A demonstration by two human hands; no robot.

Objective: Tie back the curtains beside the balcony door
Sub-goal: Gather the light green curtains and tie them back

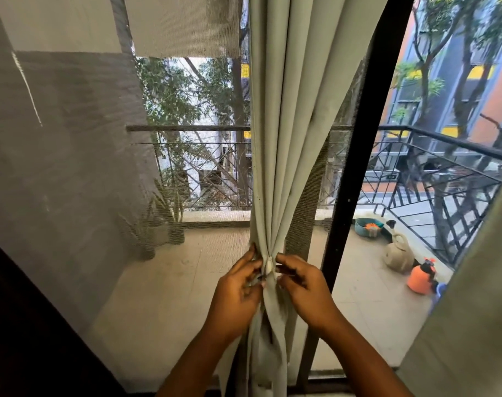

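At the curtain's cinched waist, left hand and right hand pinching the tie-back, mid-knot, next needing a firm tightening pull.

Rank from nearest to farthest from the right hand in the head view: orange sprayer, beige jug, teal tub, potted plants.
From the right hand:
1. Beige jug, right, on the balcony floor.
2. Orange sprayer, right, just past the jug; close call with it.
3. Potted plants, left, behind the mesh.
4. Teal tub, upper right by the railing.
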